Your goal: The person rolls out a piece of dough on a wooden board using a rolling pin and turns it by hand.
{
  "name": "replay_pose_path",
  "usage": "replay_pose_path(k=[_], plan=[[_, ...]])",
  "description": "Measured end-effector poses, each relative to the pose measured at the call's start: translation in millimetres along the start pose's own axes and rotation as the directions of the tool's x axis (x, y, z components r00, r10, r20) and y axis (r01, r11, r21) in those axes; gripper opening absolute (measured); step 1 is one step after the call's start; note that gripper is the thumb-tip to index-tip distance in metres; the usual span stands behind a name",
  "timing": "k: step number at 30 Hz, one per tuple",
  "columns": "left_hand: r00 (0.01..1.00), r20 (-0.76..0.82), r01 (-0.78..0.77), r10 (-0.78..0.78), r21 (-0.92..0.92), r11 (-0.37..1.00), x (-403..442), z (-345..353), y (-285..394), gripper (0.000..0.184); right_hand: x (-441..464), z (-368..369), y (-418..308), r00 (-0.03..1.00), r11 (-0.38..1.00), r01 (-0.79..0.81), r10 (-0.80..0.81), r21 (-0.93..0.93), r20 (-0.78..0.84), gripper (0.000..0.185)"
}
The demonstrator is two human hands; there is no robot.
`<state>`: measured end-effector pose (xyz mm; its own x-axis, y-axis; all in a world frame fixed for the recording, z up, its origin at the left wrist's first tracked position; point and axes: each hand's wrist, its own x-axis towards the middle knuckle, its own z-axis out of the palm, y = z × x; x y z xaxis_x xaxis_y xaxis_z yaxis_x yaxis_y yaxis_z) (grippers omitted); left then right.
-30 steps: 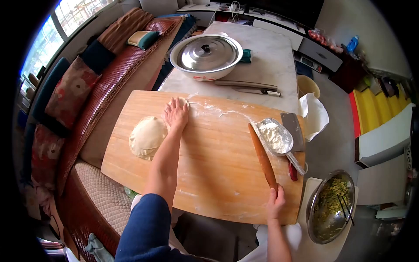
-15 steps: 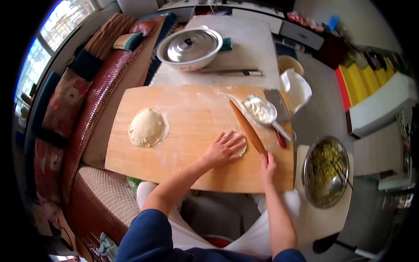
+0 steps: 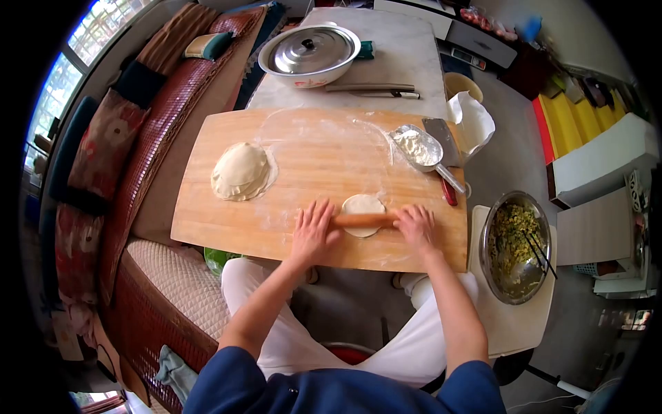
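Note:
A wooden rolling pin (image 3: 358,220) lies sideways across a small flattened dough round (image 3: 363,204) on the wooden board. At the pin's left end is my left hand (image 3: 315,231), its fingers stretched forward and the end under its thumb side. My right hand (image 3: 416,228) holds the other end with bent fingers. Part of the dough round shows above and below the pin. Over on the board's left side rests a pile of stacked dough rounds (image 3: 239,171), dusted with flour.
A metal scoop of flour (image 3: 416,146), a cleaver (image 3: 443,141) and a red-handled tool (image 3: 449,192) lie at the board's right. Beyond the board stands a lidded basin (image 3: 309,55). A steel bowl of chopped filling with chopsticks (image 3: 516,247) sits at right.
My left hand has left the dough round and moved to the pin's left end. The pin has turned from slanting beside the dough to lying across it. The view has shifted slightly.

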<state>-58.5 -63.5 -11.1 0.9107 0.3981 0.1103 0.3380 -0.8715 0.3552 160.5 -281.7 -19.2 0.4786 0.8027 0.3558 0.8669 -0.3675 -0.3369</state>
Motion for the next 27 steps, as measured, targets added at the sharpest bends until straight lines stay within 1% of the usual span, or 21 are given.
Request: replay_pose_path(k=[1,2,3,4,5,6,7,8,9,10,11,13,14,17,20,23,24,26,27], plan=[[1.0,-0.006,0.027,-0.027,-0.032,0.999,18,3,-9,0.055,7,3,3,1.0,1.0,-0.012,0.012,0.023,0.025,0.028],[0.991,-0.133,-0.033,0.017,-0.115,0.993,34,4,-19,0.041,14,6,6,0.999,0.999,-0.022,0.02,0.044,0.046,0.027],[0.981,-0.186,0.014,-0.06,-0.237,0.972,47,-1,-25,0.036,19,7,8,0.997,0.997,-0.03,0.025,0.067,0.07,0.026],[0.963,-0.227,0.054,-0.142,-0.357,0.933,59,-6,-30,0.032,19,5,8,0.995,0.99,-0.082,0.075,0.115,0.068,0.023],[0.94,-0.254,0.084,-0.227,-0.474,0.877,66,-10,-33,0.028,16,8,10,0.988,0.967,-0.151,0.154,0.207,0.005,0.023],[0.859,-0.401,0.038,-0.317,-0.57,0.821,69,-11,-29,0.021,10,10,13,0.97,0.929,-0.215,0.24,0.3,-0.047,0.024],[0.891,-0.328,0.086,-0.313,-0.555,0.827,67,-6,-27,0.02,2,13,14,0.939,0.879,-0.272,0.331,0.393,-0.092,0.025],[0.917,-0.253,0.131,-0.308,-0.537,0.834,64,-1,-23,0.02,-8,16,16,0.899,0.855,-0.338,0.417,0.394,-0.135,0.028],[0.936,-0.177,0.176,-0.304,-0.514,0.84,60,2,-17,0.021,-14,19,17,0.888,0.848,-0.368,0.442,0.381,-0.126,0.03],[0.94,-0.078,0.257,-0.332,-0.477,0.841,55,8,-7,0.028,-20,22,19,0.877,0.84,-0.398,0.466,0.368,-0.116,0.031],[0.936,-0.117,0.261,-0.332,-0.401,0.878,55,11,0,0.029,-25,25,21,0.866,0.832,-0.425,0.488,0.356,-0.108,0.033],[0.926,-0.201,0.269,-0.318,-0.239,0.933,58,19,7,0.031,-26,25,19,0.878,0.86,-0.391,0.455,0.329,-0.147,0.034],[0.912,-0.226,0.288,-0.342,-0.241,0.927,60,21,9,0.032,-26,25,18,0.884,0.872,-0.373,0.438,0.316,-0.166,0.035],[0.91,-0.221,0.311,-0.351,-0.198,0.93,63,19,13,0.033,-26,21,16,0.881,0.87,-0.384,0.445,0.308,-0.161,0.035],[0.918,-0.135,0.34,-0.373,-0.217,0.915,66,12,9,0.029,-22,8,12,0.882,0.832,-0.409,0.466,0.375,-0.071,0.032],[0.844,-0.317,0.224,-0.433,-0.526,0.821,57,24,-20,0.023,-31,5,29,0.971,0.903,-0.168,0.22,0.395,-0.089,0.03],[0.848,-0.329,0.274,-0.415,-0.398,0.876,42,6,-14,0.025,-31,0,29,0.987,0.928,-0.146,0.161,0.343,-0.013,0.029],[0.909,-0.363,0.164,-0.203,-0.136,0.977,9,-8,0,0.04,-27,-22,23,0.988,0.966,-0.083,0.047,0.247,0.15,0.031],[0.929,-0.357,0.1,-0.093,-0.001,0.995,-3,-8,4,0.048,-22,-23,20,0.984,0.978,-0.068,0.033,0.198,0.177,0.031]])
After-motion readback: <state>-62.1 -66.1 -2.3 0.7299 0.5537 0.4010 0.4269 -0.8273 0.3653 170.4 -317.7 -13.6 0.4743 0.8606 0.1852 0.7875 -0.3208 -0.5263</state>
